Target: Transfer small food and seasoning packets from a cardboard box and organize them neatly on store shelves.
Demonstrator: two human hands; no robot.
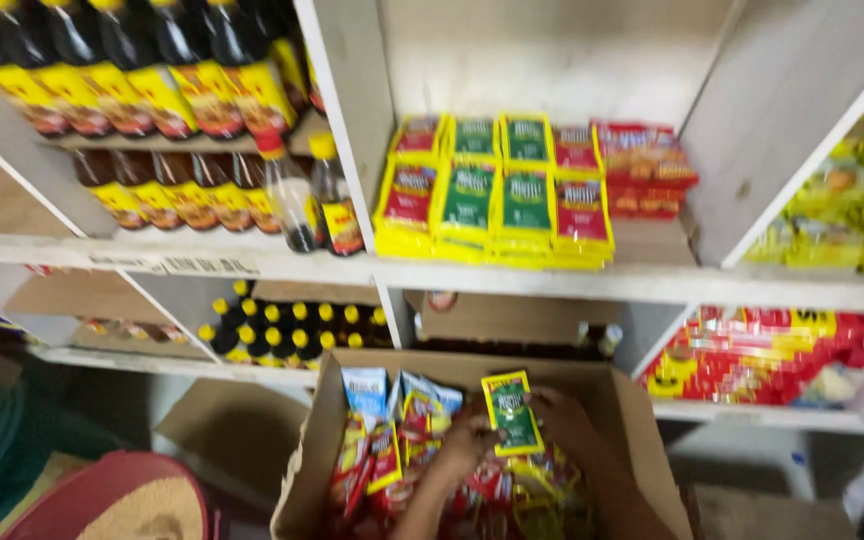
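**Green sachet, pinched over the box**

Sachet handling was the matter in front of us. We held one small flat packet, the green sachet (512, 412) with its yellow border, upright above the open cardboard box (620, 400). Our right hand (564, 420) pinched it at its right edge, fingers closed on the foil; our left hand (465, 445) sat just to the left of it and lower, fingers curled down among the loose packets, though the blur kept us from telling whether it gripped anything.

We judged the sachet very light and limp: a thin pouch that would bend under its own fill, slick on its printed face, and easy to crease but unlikely to break. A pinch on the sealed rim seemed to us the safest hold, since the seam is stiffer than the belly and gives the fingertips something to bite. Squeezing the middle might have shifted the contents or let it slide away.

Beneath both hands lay a heap of red and yellow packets (382, 465), with pale blue pouches (366, 388) standing just beyond the left hand. Above the hands, well apart, the white shelf (512, 280) carried neat stacks of matching green and red sachets (497, 205), and dark sauce bottles (337, 210) stood farther up and to the left.
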